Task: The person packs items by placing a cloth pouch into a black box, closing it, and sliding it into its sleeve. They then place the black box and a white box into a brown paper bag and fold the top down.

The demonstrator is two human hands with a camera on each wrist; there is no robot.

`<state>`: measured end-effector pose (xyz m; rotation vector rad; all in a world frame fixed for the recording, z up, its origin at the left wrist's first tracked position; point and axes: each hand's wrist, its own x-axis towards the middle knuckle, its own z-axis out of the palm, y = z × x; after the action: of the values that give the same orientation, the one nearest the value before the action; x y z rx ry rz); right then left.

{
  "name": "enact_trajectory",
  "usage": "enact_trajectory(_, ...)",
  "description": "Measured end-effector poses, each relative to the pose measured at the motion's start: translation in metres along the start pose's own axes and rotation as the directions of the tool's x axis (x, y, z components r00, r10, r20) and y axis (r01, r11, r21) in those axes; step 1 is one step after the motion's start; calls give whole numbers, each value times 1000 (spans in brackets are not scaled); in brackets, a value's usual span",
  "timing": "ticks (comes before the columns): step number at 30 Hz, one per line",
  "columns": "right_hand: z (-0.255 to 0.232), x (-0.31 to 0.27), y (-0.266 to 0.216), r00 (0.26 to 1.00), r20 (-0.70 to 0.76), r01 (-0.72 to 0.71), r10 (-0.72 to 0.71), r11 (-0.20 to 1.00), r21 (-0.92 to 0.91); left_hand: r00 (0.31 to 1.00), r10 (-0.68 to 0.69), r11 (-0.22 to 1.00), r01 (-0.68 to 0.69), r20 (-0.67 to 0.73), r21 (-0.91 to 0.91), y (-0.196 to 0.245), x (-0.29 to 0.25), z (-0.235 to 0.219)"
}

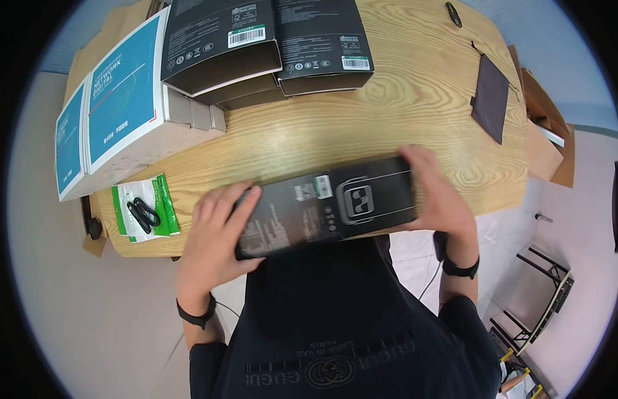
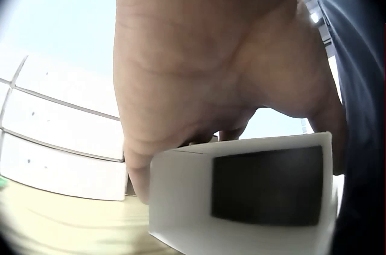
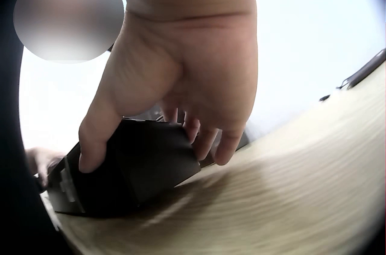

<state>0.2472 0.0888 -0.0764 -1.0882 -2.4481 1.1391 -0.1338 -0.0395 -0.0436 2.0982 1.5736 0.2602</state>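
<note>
A long black box with printed text, a barcode label and a device picture lies slightly tilted at the table's front edge, by the person's torso. The left hand grips its left end, thumb on the near side and fingers over the far side. Around the right end curls the right hand. In the left wrist view, a white-walled end with a dark inside shows beneath the left hand. The right wrist view has the right hand holding the black box between thumb and fingers.
Large black boxes stand at the back, with white and blue boxes at the left. A green and white packet with a black cable lies front left. A dark pouch and small black object are at the right.
</note>
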Motion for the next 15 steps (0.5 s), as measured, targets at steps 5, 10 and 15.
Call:
enact_trajectory(5,-34,-50,38,976,-206,-53,73,994,99,989,-104,993,108,-101,41,-15,-4,-6)
enact_trajectory(10,-36,-79,49,879,-469,-12,83,988,153,983,-71,979,102,-170,179,10,6,-12)
enact_trajectory(15,-2,-61,47,903,-429,100,10,968,232,981,195,980,-195,-2,45,107,69,4)
